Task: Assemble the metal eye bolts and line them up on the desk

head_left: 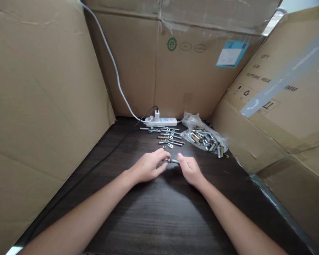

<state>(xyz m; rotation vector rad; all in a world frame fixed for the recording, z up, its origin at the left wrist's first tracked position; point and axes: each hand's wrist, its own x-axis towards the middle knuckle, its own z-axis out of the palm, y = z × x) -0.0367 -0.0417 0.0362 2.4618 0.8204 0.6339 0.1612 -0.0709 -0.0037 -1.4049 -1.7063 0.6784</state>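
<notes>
A grey metal bolt point(174, 161) with a nut point(169, 160) near its left end lies level between my two hands, just above the dark tabletop. My right hand point(190, 170) is closed on the bolt's right part, thumb on top. The thumb and curled fingers of my left hand point(150, 165) close around the nut end. Part of the bolt is hidden by the fingers of both hands. Beyond my hands, several long bolts point(170, 138) lie in rows with loose washers point(170, 145) among them.
At the back right, a clear plastic bag point(190, 119) lies with several metal sleeves point(208, 140). A white power strip point(166, 122) with a plugged-in adapter stands along the back. A black cable point(95, 165) crosses the table's left side. Cardboard walls point(133, 71) enclose the table.
</notes>
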